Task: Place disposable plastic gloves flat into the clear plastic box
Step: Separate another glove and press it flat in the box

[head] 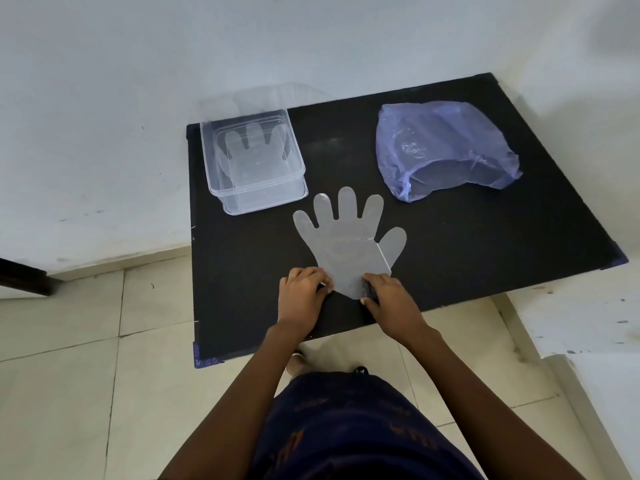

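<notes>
Both hands, the left hand point(302, 292) and right hand point(388, 295), pinch the cuff corners of a clear glove point(348, 242) lying flat on the black surface point(485, 237), just in front of the clear plastic box point(254, 199). That box already holds one flat glove. Pick-up seems to be the step in hand; next, lift it level and lower it into the box without folding.
</notes>
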